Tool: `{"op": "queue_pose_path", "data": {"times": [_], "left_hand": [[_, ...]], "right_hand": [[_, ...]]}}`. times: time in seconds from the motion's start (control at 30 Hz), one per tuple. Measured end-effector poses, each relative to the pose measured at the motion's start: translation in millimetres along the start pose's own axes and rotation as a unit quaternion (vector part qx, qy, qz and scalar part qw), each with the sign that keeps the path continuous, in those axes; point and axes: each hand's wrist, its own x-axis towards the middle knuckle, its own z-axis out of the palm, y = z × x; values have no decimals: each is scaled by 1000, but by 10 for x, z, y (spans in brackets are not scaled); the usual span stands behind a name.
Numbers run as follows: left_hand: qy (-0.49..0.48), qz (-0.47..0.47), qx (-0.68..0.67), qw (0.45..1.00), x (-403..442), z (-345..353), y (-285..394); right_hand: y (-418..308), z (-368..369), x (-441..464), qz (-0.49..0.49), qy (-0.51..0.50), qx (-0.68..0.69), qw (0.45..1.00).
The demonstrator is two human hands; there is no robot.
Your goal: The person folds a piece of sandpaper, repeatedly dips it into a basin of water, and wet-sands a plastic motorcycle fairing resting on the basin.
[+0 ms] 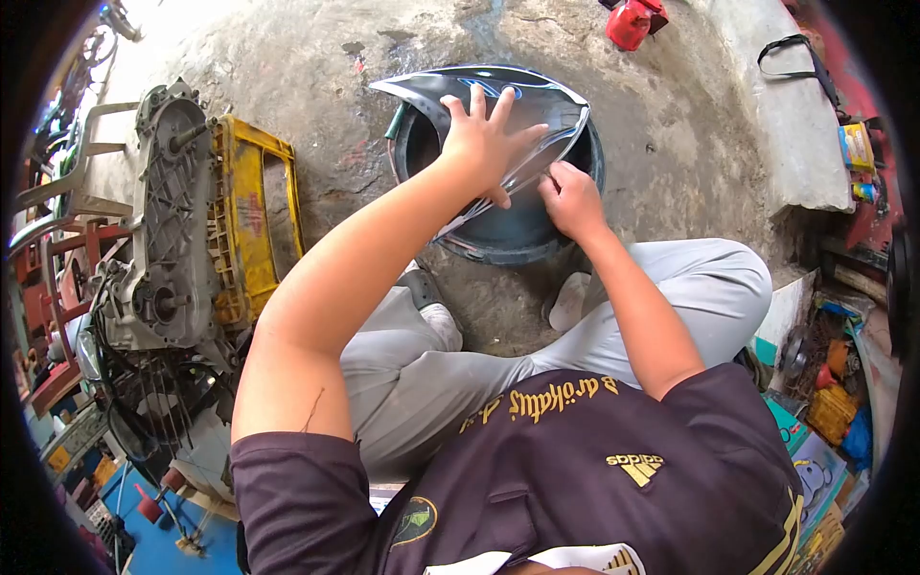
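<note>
A dark, glossy curved panel (548,107) with white and blue stripes rests over a round black basin (508,244) on the concrete floor. My left hand (479,144) lies spread on the panel's upper face, fingers apart. At the panel's lower right edge, my right hand (572,196) is closed, its thumb and fingertips pinched together by the rim; whatever is between them is too small to make out. Inside the basin, the contents are mostly hidden by the panel.
Left of me stand a yellow crate (259,211) and a metal engine casing (172,220). A red object (632,24) lies at the top right. Along the right side are a concrete ledge (795,144) and assorted parts (832,412).
</note>
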Motion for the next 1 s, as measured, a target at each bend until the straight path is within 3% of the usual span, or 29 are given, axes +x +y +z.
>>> {"op": "queue_pose_path", "data": {"times": [0.07,0.13,0.27,0.47,0.6,0.67,0.8,0.93,1.0], "left_hand": [[0,1,-4,1000,6,-8,0],[1,-2,2,1000,9,-43,-10],[-4,-4,1,1000,-4,-12,23],[-6,-3,3,1000,12,-18,9],[-12,4,-1,1000,7,-38,0],[-8,1,6,1000,27,-57,-15],[-15,2,-8,1000,6,-14,13],[-6,2,4,1000,26,-23,-4],[0,2,5,1000,25,6,4]], "right_hand": [[1,-7,54,9,-16,-13,1000],[-26,9,84,17,55,45,997],[18,-26,15,8,-30,-18,999],[-31,2,30,8,33,22,999],[-20,-21,50,8,-5,1,1000],[-19,7,63,22,44,31,998],[22,-18,22,4,-17,-3,1000],[-19,17,19,37,8,12,999],[-3,45,14,5,45,13,999]]}}
